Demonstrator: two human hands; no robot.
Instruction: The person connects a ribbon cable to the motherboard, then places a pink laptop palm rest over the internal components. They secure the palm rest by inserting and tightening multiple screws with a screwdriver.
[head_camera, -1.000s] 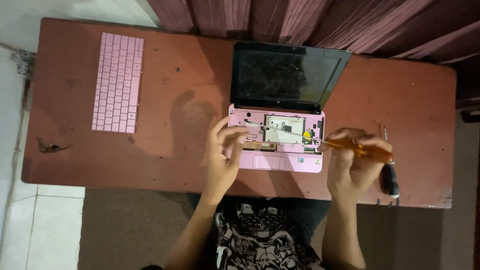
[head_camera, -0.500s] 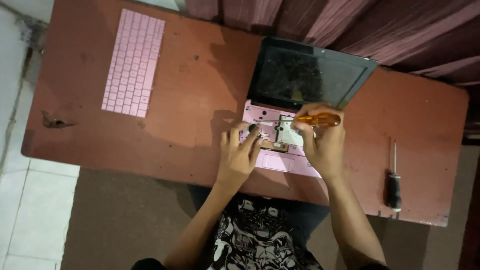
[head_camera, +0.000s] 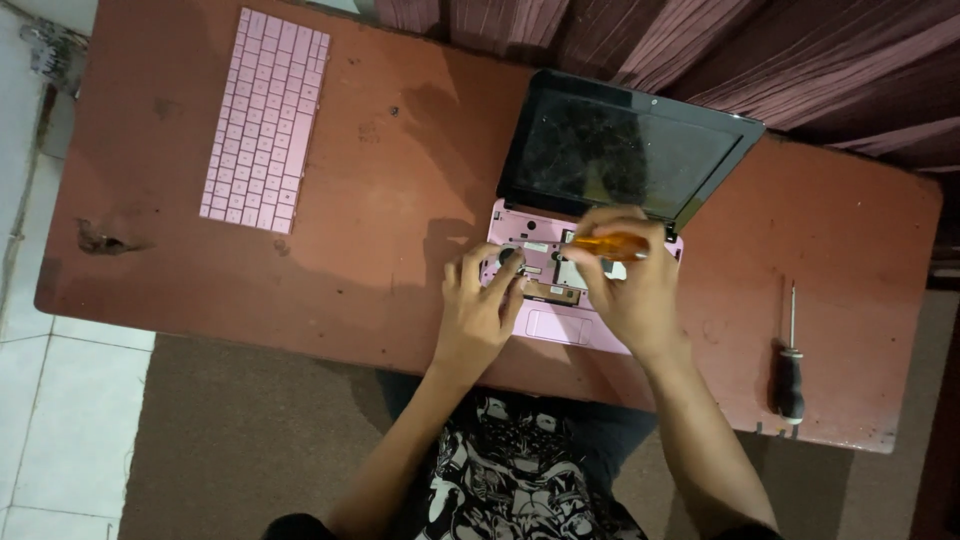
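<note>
Reddish table (head_camera: 400, 180), pink laptop (head_camera: 545, 325) under both hands, left (head_camera: 478, 312) open on it, right (head_camera: 630, 290) gripping orange screwdriver (head_camera: 605, 245).

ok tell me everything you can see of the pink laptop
The pink laptop is small, sitting open near the front edge of the reddish table. Its keyboard is off, baring parts inside the base; the touchpad remains. The dark screen is off, tilted back. The left hand rests on the base; the right hand holds an orange-handled screwdriver over it.

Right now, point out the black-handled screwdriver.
The black-handled screwdriver lies alone on the reddish-brown table, near its right front edge, right of the pink laptop.
</note>
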